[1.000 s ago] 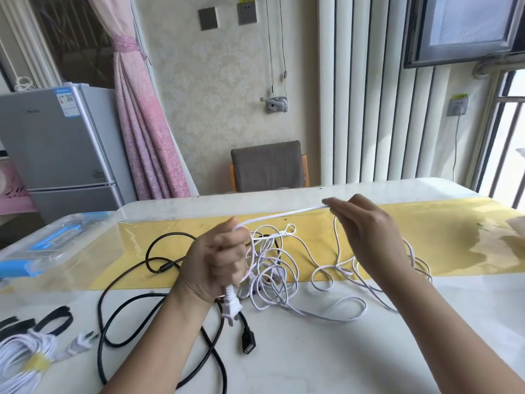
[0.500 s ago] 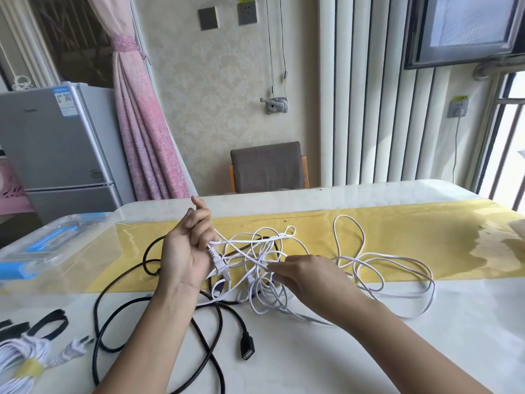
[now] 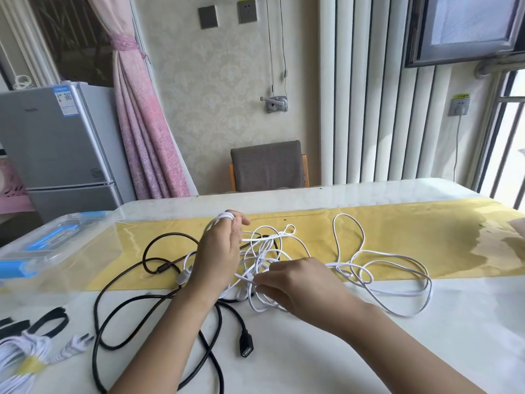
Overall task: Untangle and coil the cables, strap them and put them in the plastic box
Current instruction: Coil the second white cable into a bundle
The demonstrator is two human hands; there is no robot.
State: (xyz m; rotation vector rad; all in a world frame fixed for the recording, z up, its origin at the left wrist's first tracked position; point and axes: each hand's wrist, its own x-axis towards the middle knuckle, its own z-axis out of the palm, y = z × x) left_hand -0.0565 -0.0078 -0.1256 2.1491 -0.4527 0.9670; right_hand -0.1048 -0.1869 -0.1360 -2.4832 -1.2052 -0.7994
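Observation:
A tangled white cable [image 3: 375, 268] sprawls over the yellow runner and white table. My left hand [image 3: 218, 254] stands upright with turns of that cable wound round its fingers near the top; its plug hangs by the wrist. My right hand [image 3: 298, 282] pinches a strand of the white cable just right of the left hand, low over the table. A black cable [image 3: 119, 305] with a USB socket end [image 3: 246, 346] loops under and left of my left forearm. The clear plastic box [image 3: 56, 248] with blue latches sits at the far left.
A coiled white cable [image 3: 20, 356] bound with a yellow strap lies at the bottom left, black straps [image 3: 48, 322] beside it. A chair [image 3: 268, 166] stands behind the table, a fridge [image 3: 56, 149] at the left.
My right hand dropped from the raised, stretched strand to the tangle and took a new strand. My left hand turned upright and now carries cable wound round its fingers.

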